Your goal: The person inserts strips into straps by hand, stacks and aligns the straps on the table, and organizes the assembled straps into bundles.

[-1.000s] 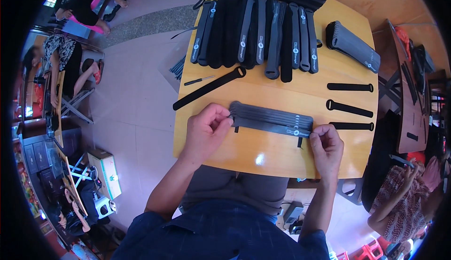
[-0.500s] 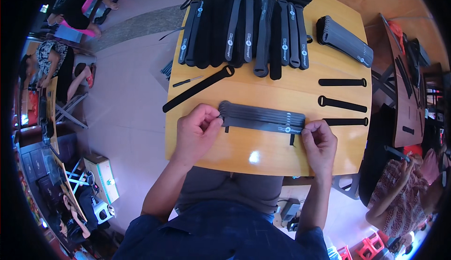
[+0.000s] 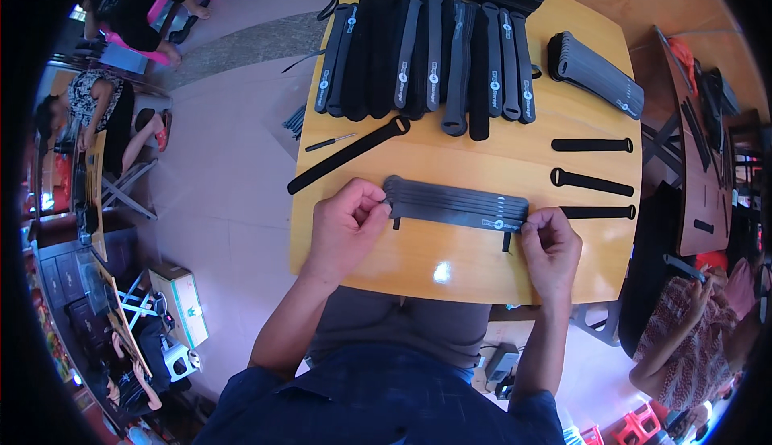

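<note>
Both hands pinch the ends of a flat bundle of long black fabric straps (image 3: 457, 202) lying crosswise on the yellow wooden table (image 3: 450, 264). The left hand (image 3: 344, 224) has its fingers closed on the bundle's left end, and the right hand (image 3: 551, 244) has thumb and fingers pressed together on the right end, beside a small pale label. Compared with a second ago the hands keep the same hold at the same two ends; the bundle sits a little nearer the table's front edge in the picture, though much of that shift looks like head movement. The straps now look evenly squared, edges lined up, with two short tabs poking down below the stack. I judge that the stack is being aligned and held steady rather than lifted.

Just beyond the left hand, a single long black strap with a looped end (image 3: 347, 155) lies diagonally. To the right, three separate thin black straps (image 3: 592, 180) lie apart in a column. A row of folded black strap bundles (image 3: 426, 63) fills the far side of the table
</note>
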The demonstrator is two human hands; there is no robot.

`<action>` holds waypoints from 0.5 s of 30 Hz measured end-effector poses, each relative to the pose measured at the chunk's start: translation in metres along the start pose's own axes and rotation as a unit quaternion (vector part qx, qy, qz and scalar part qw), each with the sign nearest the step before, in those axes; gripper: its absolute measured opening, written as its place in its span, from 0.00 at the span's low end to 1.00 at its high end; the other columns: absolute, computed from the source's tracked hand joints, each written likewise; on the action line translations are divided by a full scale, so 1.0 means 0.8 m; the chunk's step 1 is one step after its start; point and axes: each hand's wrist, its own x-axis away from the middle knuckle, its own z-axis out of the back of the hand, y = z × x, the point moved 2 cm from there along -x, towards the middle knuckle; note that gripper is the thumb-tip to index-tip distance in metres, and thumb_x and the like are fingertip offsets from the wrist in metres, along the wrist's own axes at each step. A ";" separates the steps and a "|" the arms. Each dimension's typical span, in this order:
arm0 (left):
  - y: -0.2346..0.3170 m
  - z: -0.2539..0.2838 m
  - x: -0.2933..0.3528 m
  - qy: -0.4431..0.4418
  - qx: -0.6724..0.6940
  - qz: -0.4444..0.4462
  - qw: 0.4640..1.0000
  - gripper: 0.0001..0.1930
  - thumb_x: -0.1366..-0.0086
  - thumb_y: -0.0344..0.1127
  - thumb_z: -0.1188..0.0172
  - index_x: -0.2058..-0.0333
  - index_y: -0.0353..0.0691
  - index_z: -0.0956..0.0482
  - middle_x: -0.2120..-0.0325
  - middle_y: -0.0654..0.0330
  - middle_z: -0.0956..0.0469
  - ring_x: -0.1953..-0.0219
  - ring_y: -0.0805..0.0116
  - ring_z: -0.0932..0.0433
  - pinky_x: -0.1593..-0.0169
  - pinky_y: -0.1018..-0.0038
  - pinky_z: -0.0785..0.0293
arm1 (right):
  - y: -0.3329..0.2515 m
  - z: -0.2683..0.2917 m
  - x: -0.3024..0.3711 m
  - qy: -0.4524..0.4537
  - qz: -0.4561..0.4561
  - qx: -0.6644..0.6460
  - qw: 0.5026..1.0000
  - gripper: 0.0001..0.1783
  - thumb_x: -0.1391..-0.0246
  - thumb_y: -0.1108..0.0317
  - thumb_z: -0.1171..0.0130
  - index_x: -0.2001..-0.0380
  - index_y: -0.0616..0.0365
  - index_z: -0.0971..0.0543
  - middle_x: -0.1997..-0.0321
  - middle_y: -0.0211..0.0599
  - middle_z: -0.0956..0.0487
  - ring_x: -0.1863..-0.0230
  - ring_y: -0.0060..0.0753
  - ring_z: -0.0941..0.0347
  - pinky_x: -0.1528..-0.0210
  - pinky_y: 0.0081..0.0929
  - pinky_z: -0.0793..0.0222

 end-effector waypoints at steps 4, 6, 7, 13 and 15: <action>0.002 0.002 0.000 -0.003 -0.023 -0.011 1.000 0.07 0.37 0.20 0.34 0.62 0.35 0.21 0.76 0.65 0.19 0.77 0.85 0.24 0.71 0.83 0.28 | -0.001 -0.002 0.000 0.001 -0.003 -0.009 1.000 0.04 0.40 0.80 0.37 0.66 0.61 0.23 0.73 0.22 0.23 0.75 0.08 0.31 0.72 0.11 0.35; 0.002 0.003 0.000 -0.005 -0.022 -0.012 1.000 0.07 0.37 0.21 0.34 0.62 0.35 0.21 0.77 0.65 0.19 0.77 0.85 0.24 0.72 0.83 0.28 | -0.001 -0.003 0.000 0.001 0.002 0.006 1.000 0.05 0.40 0.80 0.36 0.67 0.61 0.23 0.73 0.21 0.23 0.75 0.07 0.31 0.73 0.11 0.36; 0.002 0.004 -0.001 -0.007 -0.027 -0.008 1.000 0.06 0.36 0.21 0.34 0.62 0.35 0.21 0.77 0.65 0.19 0.77 0.85 0.24 0.72 0.83 0.28 | 0.000 -0.004 -0.002 0.000 0.003 0.005 1.000 0.05 0.40 0.80 0.36 0.67 0.61 0.23 0.73 0.21 0.23 0.75 0.07 0.31 0.73 0.11 0.36; 0.011 0.000 0.001 -0.012 -0.016 0.011 1.000 0.06 0.35 0.21 0.33 0.63 0.36 0.20 0.75 0.70 0.20 0.75 0.88 0.28 0.69 0.85 0.29 | 0.003 -0.001 0.000 0.012 0.011 0.005 1.000 0.05 0.41 0.80 0.37 0.67 0.61 0.23 0.74 0.20 0.24 0.75 0.07 0.31 0.73 0.11 0.36; 0.010 0.001 0.000 -0.014 -0.015 0.013 1.000 0.05 0.35 0.21 0.33 0.63 0.36 0.20 0.75 0.70 0.20 0.75 0.88 0.28 0.69 0.85 0.29 | 0.001 -0.002 -0.002 0.009 0.010 0.000 1.000 0.05 0.41 0.80 0.37 0.67 0.61 0.23 0.74 0.20 0.24 0.76 0.07 0.31 0.73 0.11 0.36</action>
